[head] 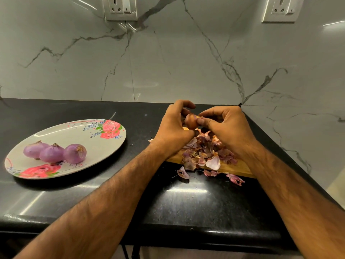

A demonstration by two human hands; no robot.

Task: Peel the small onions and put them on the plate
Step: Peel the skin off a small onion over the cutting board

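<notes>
Nearest my view is the front edge of the black counter (186,206), glossy and speckled, with both bare forearms (104,199) reaching over it from the bottom corners. Past them, a few loose skins (183,172) lie on the counter just in front of a wooden cutting board (237,170). The board carries a heap of skins (205,154), purple and papery, partly hidden under the wrists. To the left, well apart from the board, I see an oval plate (89,131) with rose prints lying flat on the counter. Three peeled onions (54,153) sit on its near-left part in a row, each touching its neighbour. Above the far end of the board, both hands meet around one unpeeled onion (190,121), which is brown-skinned and held clear of the heap. The left hand (173,126) has its fingers curled round the onion from the left. The right hand (227,126) pinches the onion's right side between thumb and forefinger (I cannot tell whether it grips loose skin or the bulb itself). Behind the counter stands a white marble-patterned wall (168,62), with two sockets (121,8) along the top of the view.
</notes>
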